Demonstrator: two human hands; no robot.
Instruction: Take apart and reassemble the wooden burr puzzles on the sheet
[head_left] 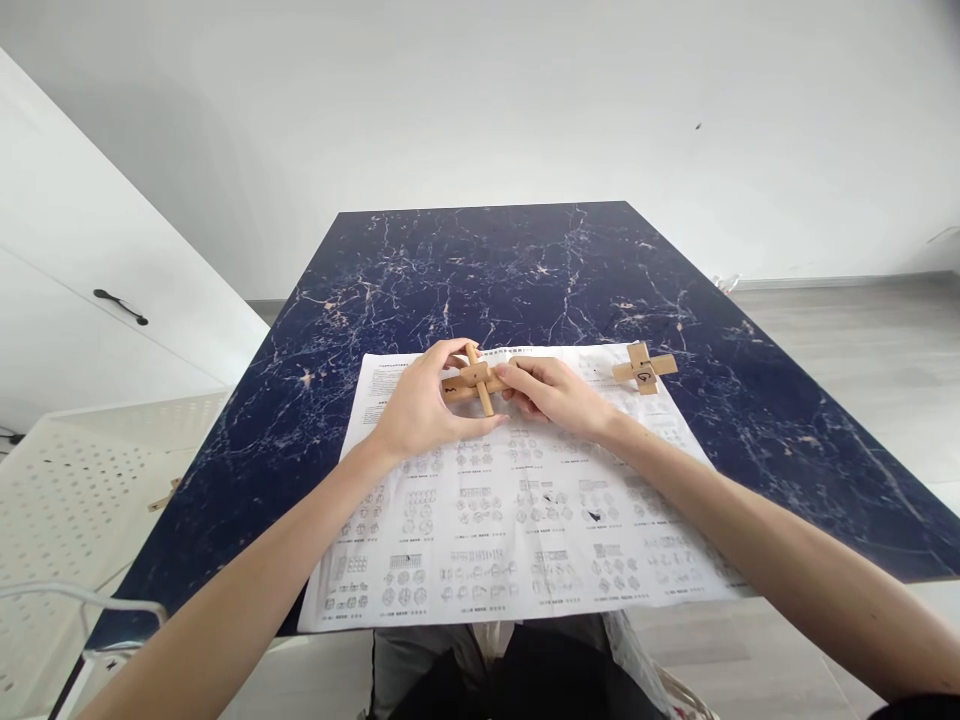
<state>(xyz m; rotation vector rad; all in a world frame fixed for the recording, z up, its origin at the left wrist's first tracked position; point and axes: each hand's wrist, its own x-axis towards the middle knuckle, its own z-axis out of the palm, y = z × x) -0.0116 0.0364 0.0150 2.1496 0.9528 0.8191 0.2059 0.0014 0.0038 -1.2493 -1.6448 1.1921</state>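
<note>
Both my hands hold a wooden interlocking puzzle (pixel 474 376) above the printed sheet. It is made of crossed light-wood bars, with a dark mark on its left end. My left hand (pixel 424 400) curls around its left side, thumb and fingers at the two ends of a thin round rod that crosses the piece. My right hand (pixel 551 392) pinches the right end between thumb and bent fingers. The fingers partly cover that end. Off to the right, a second wooden cross puzzle (pixel 643 377) marked with a letter rests on the sheet's upper right corner.
The white instruction sheet (pixel 480 510), with rows of small diagrams, covers the near part of the dark blue marbled table (pixel 480 270). At left stand a white cabinet (pixel 67 300) and a perforated white basket (pixel 67 500). A wall rises behind the table.
</note>
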